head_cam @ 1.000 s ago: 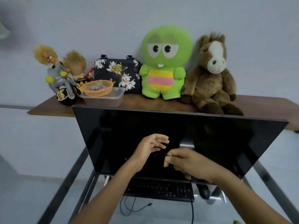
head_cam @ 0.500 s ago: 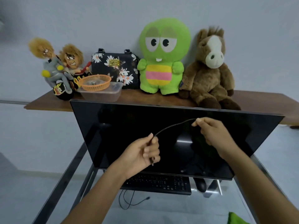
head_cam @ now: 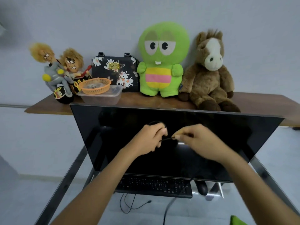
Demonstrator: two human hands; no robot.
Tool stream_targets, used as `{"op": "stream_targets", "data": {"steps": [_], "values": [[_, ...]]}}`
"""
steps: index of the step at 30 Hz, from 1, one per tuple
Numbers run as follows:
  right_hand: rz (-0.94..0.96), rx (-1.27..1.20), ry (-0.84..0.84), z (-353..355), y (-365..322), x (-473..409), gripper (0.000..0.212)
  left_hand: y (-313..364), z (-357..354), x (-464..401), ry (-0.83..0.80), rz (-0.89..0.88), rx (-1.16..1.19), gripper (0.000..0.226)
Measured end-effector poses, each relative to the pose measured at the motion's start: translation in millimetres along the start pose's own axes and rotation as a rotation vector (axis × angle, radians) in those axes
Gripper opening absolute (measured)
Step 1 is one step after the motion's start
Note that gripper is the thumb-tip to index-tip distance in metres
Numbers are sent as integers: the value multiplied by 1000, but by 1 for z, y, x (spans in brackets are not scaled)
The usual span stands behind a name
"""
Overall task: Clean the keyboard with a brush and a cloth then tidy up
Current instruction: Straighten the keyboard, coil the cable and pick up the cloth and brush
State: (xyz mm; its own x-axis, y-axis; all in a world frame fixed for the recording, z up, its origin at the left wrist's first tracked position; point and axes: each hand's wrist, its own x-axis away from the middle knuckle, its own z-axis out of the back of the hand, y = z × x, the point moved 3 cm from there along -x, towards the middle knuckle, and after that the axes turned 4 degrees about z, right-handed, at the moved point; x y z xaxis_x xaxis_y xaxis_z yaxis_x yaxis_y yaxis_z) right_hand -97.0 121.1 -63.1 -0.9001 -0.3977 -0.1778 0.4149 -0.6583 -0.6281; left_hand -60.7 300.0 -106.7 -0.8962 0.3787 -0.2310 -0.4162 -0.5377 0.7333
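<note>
A black keyboard lies on the glass desk below a dark monitor. A thin black cable runs between my hands in front of the screen. My left hand has its fingers curled round a loop of the cable. My right hand pinches the cable just to the right of it, the two hands nearly touching. More cable hangs down past the keyboard's right end. A green cloth corner shows at the bottom right.
A black mouse sits right of the keyboard. Behind the monitor a wooden shelf carries plush toys, a floral bag, an orange basket and a clear tub. Metal desk legs flank the desk.
My right hand came down and left from the monitor's top toward my left hand. My left hand rose slightly, and a cable loop now sits over its fingers.
</note>
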Motion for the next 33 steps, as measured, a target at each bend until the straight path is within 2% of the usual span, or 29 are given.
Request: {"op": "stream_targets", "data": {"steps": [2, 5, 7, 10, 13, 16, 17, 18, 20, 21, 22, 24, 26, 30, 33], "values": [[4, -54, 27, 19, 6, 1, 9, -2, -4, 14, -151, 84, 197, 30], [-4, -303, 66, 19, 9, 1, 11, 6, -7, 26, -388, 221, 714, 36], [-43, -483, 96, 8, 17, -1, 16, 12, -8, 30, -451, 244, 969, 38], [-76, -680, 154, -9, 27, -8, 23, 22, -11, 34, -494, 230, 1171, 38], [-100, -766, 179, -32, 25, -10, 42, 39, -10, 34, -455, 208, 1333, 32], [-97, -698, 135, -65, 14, -8, 38, 49, -3, 15, -126, 182, 1489, 23], [-80, -629, 82, -75, 8, -6, 36, 49, 1, 7, 3, 148, 1439, 23], [-50, -544, 8, -82, 1, -3, 32, 45, 6, 1, 126, 86, 1256, 24], [35, -345, -128, -86, -12, 3, 20, 33, 18, -5, 357, -45, 559, 23], [75, -255, -152, -81, -15, 4, 19, 29, 20, -4, 376, -107, 213, 22], [106, -167, -142, -71, -18, 3, 20, 23, 19, -3, 329, -145, -24, 21], [142, 11, -66, -40, -18, -3, 19, 11, 14, 4, 188, -151, -198, 20], [143, 120, -3, -7, -15, -7, 15, 3, 10, 14, 70, -89, -166, 28], [150, 126, 14, 23, -5, -9, 12, 4, 9, 25, -165, 117, 274, 38], [178, 19, 135, 20, 0, -12, 14, 16, 4, 30, -347, 183, 674, 41]]}}
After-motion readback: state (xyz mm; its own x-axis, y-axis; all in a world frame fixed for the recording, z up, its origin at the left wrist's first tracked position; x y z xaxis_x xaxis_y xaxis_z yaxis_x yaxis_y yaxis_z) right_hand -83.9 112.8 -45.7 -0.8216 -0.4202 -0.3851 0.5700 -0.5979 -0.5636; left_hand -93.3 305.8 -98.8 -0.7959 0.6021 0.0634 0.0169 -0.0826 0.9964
